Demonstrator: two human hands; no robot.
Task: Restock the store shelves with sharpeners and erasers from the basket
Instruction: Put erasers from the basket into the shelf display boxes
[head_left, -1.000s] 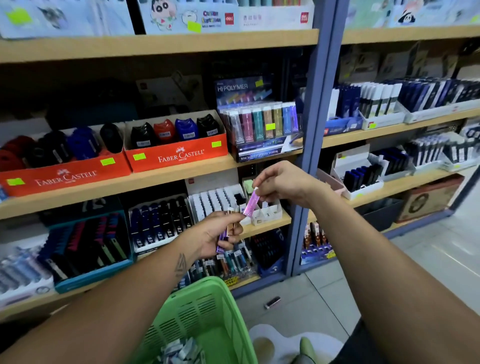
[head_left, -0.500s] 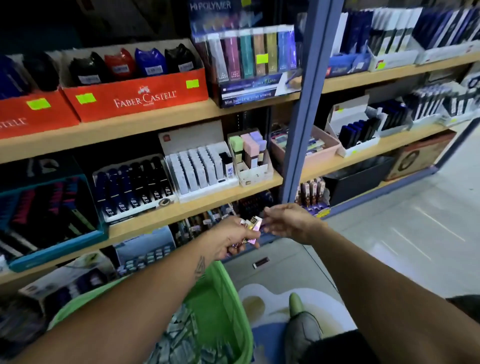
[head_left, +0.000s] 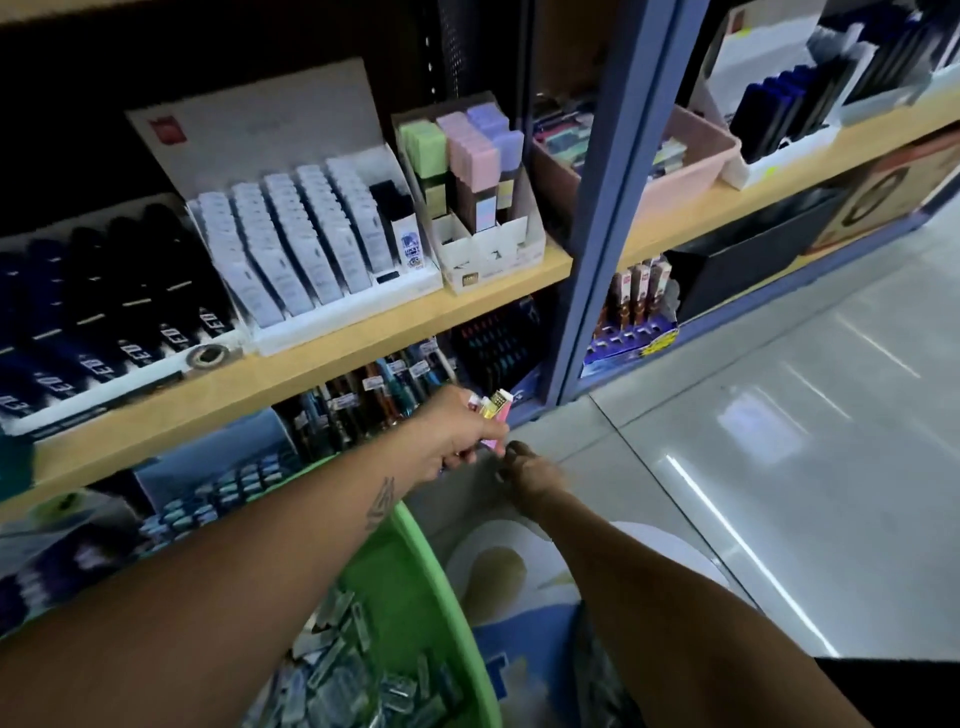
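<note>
My left hand (head_left: 462, 431) grips a small bundle of slim eraser packs (head_left: 496, 410), pink and yellow, low in front of the bottom shelf. Just right of it, my right hand (head_left: 527, 470) reaches down to the floor with its fingers curled; what lies under the fingertips is hidden. The green basket (head_left: 431, 566) sits below my left forearm and holds several small wrapped packs (head_left: 337, 654). On the shelf above, a white display box (head_left: 488, 254) carries pastel green, pink and purple erasers (head_left: 470, 150).
Left of the display box stand a white tray of white packs (head_left: 291, 244) and dark blue packs (head_left: 104, 291). A blue upright post (head_left: 597, 249) divides the shelving. A pink bin (head_left: 696, 156) sits to its right. Glossy floor tiles (head_left: 753, 441) spread to the right.
My view has tilted down and closer to the lower shelves. My right hand dropped from beside the left hand's packs to the floor where a small dark item lay; the left hand still holds its bundle.
</note>
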